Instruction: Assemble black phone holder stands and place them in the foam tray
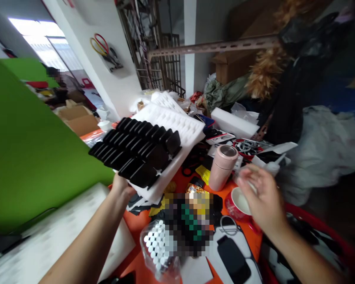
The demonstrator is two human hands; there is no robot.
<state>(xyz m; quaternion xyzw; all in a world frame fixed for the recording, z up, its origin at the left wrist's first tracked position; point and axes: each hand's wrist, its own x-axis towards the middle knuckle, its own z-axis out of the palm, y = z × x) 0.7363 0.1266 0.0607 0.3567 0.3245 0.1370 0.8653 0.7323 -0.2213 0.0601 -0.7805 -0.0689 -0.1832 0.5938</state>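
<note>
The left hand grips the near edge of a white foam tray, tilted up and lined with black blocks. Right of the tray stands a pink tumbler; beside that sits a red cup. The right hand hovers over the cup, blurred, fingers spread, holding nothing. A green board stands left of the tray.

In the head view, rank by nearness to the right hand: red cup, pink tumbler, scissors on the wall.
From the right hand:
1. Red cup, just left of it, partly under the fingers.
2. Pink tumbler, farther left, standing on the orange table.
3. Scissors, far off, upper left wall.
</note>
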